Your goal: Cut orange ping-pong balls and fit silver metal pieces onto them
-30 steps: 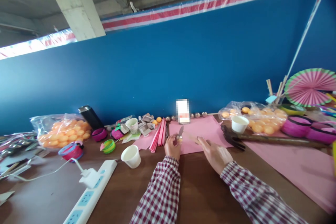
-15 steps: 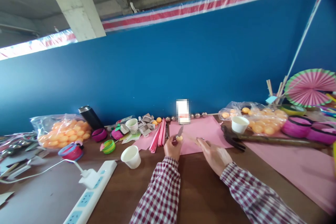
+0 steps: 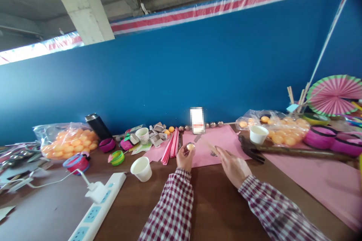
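Observation:
My left hand [image 3: 185,157] is closed round a small ball [image 3: 190,146], part orange and part silvery, near the left edge of the pink paper [image 3: 209,160]. To the right, my right hand [image 3: 230,163] pinches a thin pale stick [image 3: 209,145] that points up and left over the paper. A small shiny scrap [image 3: 213,153] lies by the right fingertips. Beyond the hands, a row of silvery balls [image 3: 220,124] stands along the back, with a blurred white item [image 3: 197,120] in front of some of them.
White cups [image 3: 141,168] [image 3: 258,134] stand on both sides. Bags of orange balls [image 3: 70,144] [image 3: 288,130] lie left and right. A hammer [image 3: 299,151] is at right, a power strip [image 3: 97,209] at front left, and pink strips [image 3: 171,147] beside the paper.
The ball in my left hand has turned and now shows a silvery rim. My right hand has shifted slightly right, and the shiny scrap shows on the paper.

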`<state>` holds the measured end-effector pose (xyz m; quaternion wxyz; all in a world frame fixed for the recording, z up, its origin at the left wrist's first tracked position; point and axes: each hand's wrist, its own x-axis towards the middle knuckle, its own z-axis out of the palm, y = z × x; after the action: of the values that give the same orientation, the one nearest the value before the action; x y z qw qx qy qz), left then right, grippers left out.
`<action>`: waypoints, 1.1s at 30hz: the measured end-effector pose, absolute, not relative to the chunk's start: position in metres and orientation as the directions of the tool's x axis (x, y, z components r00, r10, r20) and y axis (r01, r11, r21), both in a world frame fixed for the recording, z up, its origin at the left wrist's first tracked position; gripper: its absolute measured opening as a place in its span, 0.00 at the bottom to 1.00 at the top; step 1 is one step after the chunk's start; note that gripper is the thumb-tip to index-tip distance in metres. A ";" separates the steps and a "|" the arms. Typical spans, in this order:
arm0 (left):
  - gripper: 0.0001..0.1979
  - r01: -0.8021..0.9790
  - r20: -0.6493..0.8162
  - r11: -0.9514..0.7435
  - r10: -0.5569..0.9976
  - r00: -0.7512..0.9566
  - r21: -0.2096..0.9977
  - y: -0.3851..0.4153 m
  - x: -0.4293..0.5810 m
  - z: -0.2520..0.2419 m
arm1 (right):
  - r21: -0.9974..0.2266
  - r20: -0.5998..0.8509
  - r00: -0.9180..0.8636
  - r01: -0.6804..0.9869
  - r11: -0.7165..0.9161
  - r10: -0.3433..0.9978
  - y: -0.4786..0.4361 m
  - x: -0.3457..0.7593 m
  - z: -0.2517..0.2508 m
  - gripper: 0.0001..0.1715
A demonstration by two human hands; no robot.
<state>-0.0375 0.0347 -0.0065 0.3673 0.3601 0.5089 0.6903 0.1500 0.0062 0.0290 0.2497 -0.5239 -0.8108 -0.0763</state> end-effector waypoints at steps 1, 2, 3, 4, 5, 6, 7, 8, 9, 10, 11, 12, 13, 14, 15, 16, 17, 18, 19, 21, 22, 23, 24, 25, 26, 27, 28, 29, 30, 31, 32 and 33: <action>0.24 -0.192 0.111 -0.222 0.879 -0.463 0.956 0.036 -0.037 -0.008 | -0.127 0.476 -0.334 0.890 0.439 0.814 0.006 0.150 0.028 0.20; 0.24 -0.237 0.102 -0.229 0.887 -0.450 0.944 0.037 -0.036 -0.008 | -0.113 0.469 -0.337 0.893 0.435 0.816 0.007 0.150 0.028 0.20; 0.24 -0.279 0.092 -0.233 0.894 -0.438 0.932 0.037 -0.035 -0.008 | -0.102 0.468 -0.335 0.899 0.426 0.818 0.007 0.150 0.027 0.20; 0.24 -0.321 0.077 -0.230 0.902 -0.426 0.919 0.037 -0.035 -0.008 | -0.095 0.472 -0.328 0.904 0.417 0.818 0.007 0.150 0.027 0.20; 0.23 -0.361 0.059 -0.224 0.907 -0.417 0.905 0.037 -0.034 -0.007 | -0.092 0.480 -0.319 0.908 0.409 0.817 0.008 0.151 0.027 0.21; 0.22 -0.398 0.039 -0.217 0.912 -0.409 0.891 0.037 -0.033 -0.006 | -0.089 0.487 -0.314 0.910 0.404 0.815 0.008 0.151 0.027 0.21; 0.22 -0.423 0.022 -0.209 0.914 -0.406 0.882 0.036 -0.032 -0.004 | -0.079 0.492 -0.316 0.912 0.402 0.812 0.007 0.151 0.027 0.21; 0.22 -0.435 0.011 -0.204 0.914 -0.406 0.877 0.035 -0.032 -0.003 | -0.060 0.490 -0.324 0.914 0.402 0.809 0.007 0.151 0.028 0.21; 0.21 -0.436 0.008 -0.201 0.914 -0.405 0.877 0.034 -0.031 -0.001 | -0.034 0.482 -0.339 0.914 0.404 0.808 0.006 0.150 0.028 0.20; 0.21 -0.431 0.009 -0.200 0.914 -0.405 0.880 0.034 -0.031 0.000 | -0.008 0.473 -0.353 0.914 0.405 0.807 0.006 0.150 0.029 0.20; 0.21 -0.429 0.009 -0.199 0.915 -0.404 0.881 0.033 -0.031 0.000 | 0.012 0.468 -0.363 0.914 0.405 0.806 0.005 0.149 0.029 0.20; 0.22 -0.435 0.003 -0.193 0.916 -0.400 0.880 0.032 -0.031 0.001 | 0.023 0.469 -0.366 0.915 0.403 0.804 0.005 0.149 0.030 0.20; 0.23 -0.446 -0.009 -0.183 0.919 -0.394 0.876 0.032 -0.031 0.001 | 0.022 0.477 -0.360 0.917 0.399 0.802 0.004 0.149 0.030 0.21; 0.24 -0.460 -0.023 -0.170 0.923 -0.385 0.872 0.031 -0.031 0.002 | 0.013 0.489 -0.349 0.919 0.394 0.799 0.003 0.148 0.031 0.21; 0.26 -0.471 -0.035 -0.158 0.926 -0.377 0.868 0.031 -0.030 0.002 | 0.004 0.500 -0.339 0.921 0.390 0.796 0.003 0.148 0.031 0.21; 0.27 -0.478 -0.044 -0.149 0.928 -0.369 0.865 0.030 -0.030 0.003 | -0.002 0.506 -0.336 0.920 0.391 0.794 0.003 0.148 0.032 0.21; 0.27 -0.484 -0.049 -0.142 0.931 -0.361 0.863 0.030 -0.030 0.004 | -0.002 0.505 -0.341 0.918 0.396 0.793 0.002 0.148 0.032 0.21; 0.27 -0.493 -0.051 -0.139 0.935 -0.351 0.859 0.029 -0.029 0.005 | 0.000 0.500 -0.351 0.915 0.405 0.792 0.002 0.148 0.033 0.21; 0.26 -0.512 -0.051 -0.138 0.940 -0.338 0.848 0.028 -0.029 0.006 | 0.003 0.495 -0.362 0.910 0.414 0.790 0.002 0.149 0.033 0.20; 0.24 -0.575 -0.049 -0.139 0.953 -0.299 0.807 0.027 -0.029 0.009 | 0.000 0.496 -0.367 0.906 0.423 0.787 0.001 0.149 0.034 0.20; 0.23 -0.610 -0.053 -0.137 0.958 -0.282 0.781 0.026 -0.029 0.011 | -0.011 0.505 -0.358 0.907 0.421 0.785 0.001 0.149 0.034 0.20; 0.21 -0.641 -0.058 -0.134 0.961 -0.270 0.756 0.026 -0.029 0.012 | -0.024 0.516 -0.347 0.908 0.418 0.783 0.001 0.149 0.035 0.20; 0.20 -0.665 -0.065 -0.130 0.963 -0.260 0.736 0.025 -0.030 0.012 | -0.034 0.526 -0.339 0.908 0.417 0.780 0.001 0.149 0.035 0.21; 0.19 -0.680 -0.073 -0.120 0.966 -0.249 0.723 0.025 -0.030 0.013 | -0.038 0.530 -0.337 0.907 0.419 0.778 0.000 0.149 0.035 0.21; 0.18 -0.688 -0.083 -0.107 0.968 -0.237 0.718 0.025 -0.031 0.013 | -0.036 0.528 -0.341 0.906 0.422 0.778 0.000 0.149 0.036 0.20; 0.19 -0.688 -0.091 -0.092 0.970 -0.225 0.720 0.024 -0.032 0.012 | -0.028 0.523 -0.349 0.905 0.425 0.778 0.000 0.149 0.036 0.20; 0.19 -0.685 -0.097 -0.080 0.971 -0.217 0.724 0.024 -0.032 0.012 | -0.019 0.517 -0.356 0.904 0.426 0.778 0.000 0.149 0.036 0.20; 0.19 -0.681 -0.103 -0.074 0.971 -0.215 0.728 0.024 -0.033 0.012 | -0.015 0.515 -0.358 0.905 0.426 0.779 0.000 0.149 0.036 0.20; 0.20 -0.678 -0.107 -0.078 0.968 -0.227 0.731 0.025 -0.033 0.012 | -0.016 0.517 -0.354 0.906 0.423 0.779 0.000 0.149 0.036 0.20; 0.19 -0.677 -0.108 -0.091 0.963 -0.245 0.731 0.025 -0.033 0.011 | -0.025 0.525 -0.345 0.908 0.419 0.778 0.000 0.150 0.036 0.20; 0.19 -0.680 -0.103 -0.110 0.959 -0.265 0.725 0.026 -0.033 0.011 | -0.035 0.534 -0.336 0.908 0.417 0.776 0.001 0.150 0.035 0.20; 0.17 -0.686 -0.093 -0.127 0.957 -0.274 0.717 0.026 -0.032 0.011 | -0.043 0.541 -0.330 0.908 0.417 0.774 0.001 0.150 0.035 0.21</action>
<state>-0.0325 0.0261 0.0114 0.5679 0.2011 0.3377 0.7232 0.1499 0.0007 0.0354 0.2486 -0.5228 -0.8042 -0.1351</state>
